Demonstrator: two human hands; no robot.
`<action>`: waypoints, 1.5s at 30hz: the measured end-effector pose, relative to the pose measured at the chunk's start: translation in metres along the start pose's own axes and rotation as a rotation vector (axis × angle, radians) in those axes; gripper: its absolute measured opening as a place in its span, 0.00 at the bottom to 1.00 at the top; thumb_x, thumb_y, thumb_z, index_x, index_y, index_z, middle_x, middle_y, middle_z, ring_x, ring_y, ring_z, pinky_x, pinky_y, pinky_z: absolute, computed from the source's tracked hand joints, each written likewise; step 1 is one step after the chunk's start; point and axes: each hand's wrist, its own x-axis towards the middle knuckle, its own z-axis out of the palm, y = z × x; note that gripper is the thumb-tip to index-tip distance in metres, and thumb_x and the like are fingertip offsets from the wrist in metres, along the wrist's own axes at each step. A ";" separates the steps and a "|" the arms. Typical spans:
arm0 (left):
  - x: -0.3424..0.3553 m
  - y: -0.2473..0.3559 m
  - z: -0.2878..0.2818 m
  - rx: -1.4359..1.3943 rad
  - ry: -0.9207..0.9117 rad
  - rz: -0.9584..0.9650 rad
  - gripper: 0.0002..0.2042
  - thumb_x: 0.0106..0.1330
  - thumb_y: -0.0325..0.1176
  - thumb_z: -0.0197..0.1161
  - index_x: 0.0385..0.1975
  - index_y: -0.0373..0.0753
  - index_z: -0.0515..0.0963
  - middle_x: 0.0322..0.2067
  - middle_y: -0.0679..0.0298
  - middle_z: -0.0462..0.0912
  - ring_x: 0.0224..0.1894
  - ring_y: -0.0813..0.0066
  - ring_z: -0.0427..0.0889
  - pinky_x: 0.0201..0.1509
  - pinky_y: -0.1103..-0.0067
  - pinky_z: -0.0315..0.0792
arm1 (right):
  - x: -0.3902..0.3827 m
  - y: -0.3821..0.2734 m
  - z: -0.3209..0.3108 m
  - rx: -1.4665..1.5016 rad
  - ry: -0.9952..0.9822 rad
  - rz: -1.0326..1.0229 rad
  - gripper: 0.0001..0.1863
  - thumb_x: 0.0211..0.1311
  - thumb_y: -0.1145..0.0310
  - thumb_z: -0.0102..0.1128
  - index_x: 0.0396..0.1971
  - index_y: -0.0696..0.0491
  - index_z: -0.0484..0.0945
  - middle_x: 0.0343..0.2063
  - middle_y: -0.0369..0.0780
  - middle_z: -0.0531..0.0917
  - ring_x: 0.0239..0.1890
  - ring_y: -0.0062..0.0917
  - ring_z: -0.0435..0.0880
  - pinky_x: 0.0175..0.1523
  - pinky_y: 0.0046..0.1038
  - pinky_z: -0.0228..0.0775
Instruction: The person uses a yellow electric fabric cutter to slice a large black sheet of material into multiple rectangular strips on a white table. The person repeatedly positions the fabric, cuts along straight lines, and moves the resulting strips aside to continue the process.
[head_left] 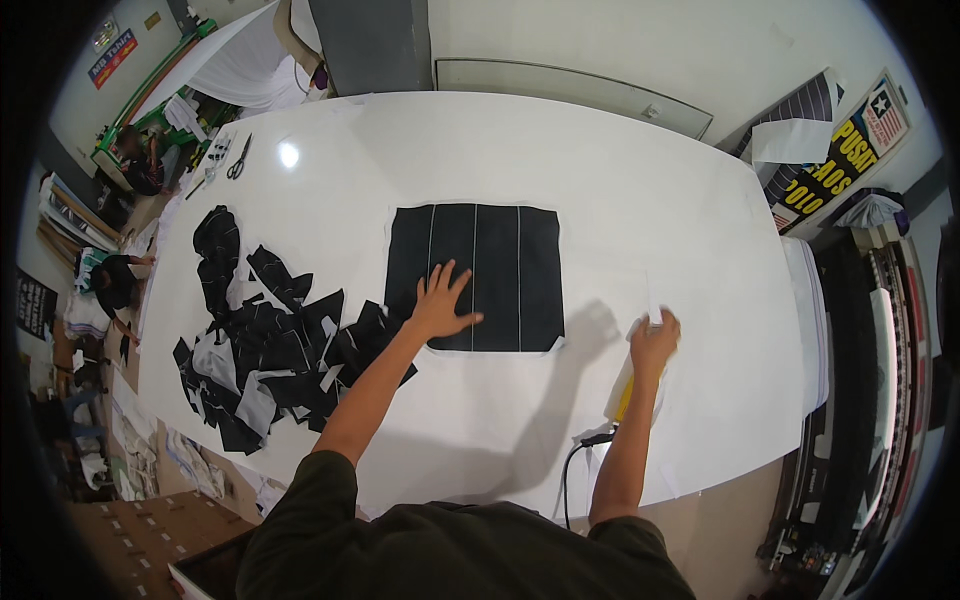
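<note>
A dark rectangular cloth panel with thin white stripes (500,280) lies on the white table, a pale edge showing around it. My left hand (443,303) rests on its left half, fingers spread and pressing flat. To the right of the panel, my right hand (655,340) is closed, slightly blurred, with what looks like a thin white strip (653,298) sticking up from its fingers. Partly hidden beneath my right forearm is a yellow-bodied tool (624,398) with a black cord (567,485) running off the near edge.
Black and grey fabric scraps (270,345) are heaped on the left of the white table (690,220). Black scissors (239,158) lie at the far left. Fabric rolls (868,400) stand along the right side. Other people (115,285) are beyond the table's left edge.
</note>
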 end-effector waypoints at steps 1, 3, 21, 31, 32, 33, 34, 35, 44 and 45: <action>-0.008 0.003 0.007 0.076 -0.107 -0.012 0.55 0.57 0.72 0.67 0.81 0.49 0.53 0.81 0.46 0.40 0.82 0.37 0.38 0.78 0.36 0.38 | -0.020 0.017 -0.013 -0.099 -0.020 0.103 0.25 0.66 0.59 0.64 0.57 0.60 0.77 0.58 0.53 0.78 0.62 0.50 0.75 0.63 0.49 0.71; -0.019 0.000 0.017 0.101 -0.198 -0.064 0.61 0.52 0.78 0.65 0.82 0.52 0.48 0.82 0.47 0.33 0.82 0.37 0.30 0.76 0.32 0.32 | -0.058 0.043 -0.032 -0.273 -0.054 0.286 0.30 0.65 0.53 0.66 0.55 0.62 0.77 0.57 0.55 0.79 0.61 0.50 0.76 0.63 0.48 0.72; -0.084 -0.003 0.015 0.076 -0.352 -0.040 0.76 0.32 0.80 0.75 0.83 0.53 0.40 0.81 0.45 0.27 0.82 0.35 0.24 0.72 0.27 0.27 | -0.181 0.052 -0.098 0.679 -0.532 0.673 0.25 0.65 0.65 0.68 0.49 0.61 0.62 0.37 0.49 0.82 0.30 0.33 0.89 0.27 0.34 0.85; -0.089 0.013 0.038 0.096 -0.364 -0.039 0.75 0.32 0.78 0.77 0.83 0.54 0.42 0.82 0.47 0.28 0.81 0.35 0.22 0.71 0.25 0.28 | -0.312 -0.043 -0.180 0.100 -0.685 0.272 0.34 0.62 0.63 0.71 0.60 0.64 0.62 0.43 0.68 0.82 0.47 0.67 0.83 0.52 0.53 0.77; -0.091 0.011 0.039 0.091 -0.351 -0.035 0.75 0.33 0.78 0.77 0.83 0.54 0.42 0.82 0.47 0.28 0.81 0.34 0.23 0.71 0.25 0.28 | -0.319 -0.055 -0.184 0.093 -0.688 0.275 0.34 0.63 0.64 0.70 0.60 0.64 0.62 0.44 0.66 0.82 0.47 0.65 0.83 0.51 0.52 0.77; -0.092 0.012 0.040 0.094 -0.347 -0.032 0.75 0.33 0.77 0.77 0.83 0.54 0.42 0.82 0.47 0.28 0.81 0.34 0.23 0.71 0.24 0.28 | -0.326 -0.056 -0.180 0.086 -0.685 0.255 0.34 0.63 0.64 0.69 0.60 0.64 0.62 0.45 0.66 0.81 0.48 0.64 0.83 0.51 0.52 0.77; -0.093 0.012 0.041 0.097 -0.343 -0.030 0.75 0.33 0.77 0.77 0.83 0.54 0.42 0.82 0.47 0.29 0.81 0.34 0.23 0.71 0.24 0.28 | -0.334 -0.053 -0.173 0.080 -0.683 0.234 0.34 0.63 0.64 0.69 0.60 0.65 0.62 0.45 0.66 0.81 0.48 0.64 0.83 0.52 0.52 0.77; -0.092 0.013 0.042 0.099 -0.337 -0.023 0.75 0.33 0.77 0.77 0.83 0.54 0.42 0.82 0.47 0.29 0.81 0.33 0.23 0.71 0.24 0.28 | -0.335 -0.055 -0.169 0.073 -0.675 0.213 0.33 0.63 0.64 0.68 0.60 0.65 0.62 0.45 0.66 0.81 0.48 0.64 0.82 0.52 0.52 0.76; -0.096 0.012 0.041 0.063 -0.331 -0.012 0.75 0.33 0.74 0.79 0.83 0.52 0.43 0.82 0.45 0.29 0.81 0.33 0.23 0.71 0.25 0.25 | -0.300 -0.064 -0.119 0.006 -0.653 0.149 0.34 0.63 0.64 0.66 0.61 0.64 0.60 0.45 0.64 0.80 0.46 0.63 0.82 0.49 0.54 0.77; -0.096 0.012 0.041 0.057 -0.330 -0.009 0.75 0.33 0.73 0.79 0.83 0.51 0.43 0.82 0.45 0.29 0.81 0.33 0.23 0.71 0.25 0.24 | -0.298 -0.062 -0.116 0.017 -0.653 0.147 0.34 0.63 0.65 0.67 0.61 0.64 0.60 0.45 0.64 0.80 0.46 0.63 0.82 0.49 0.54 0.77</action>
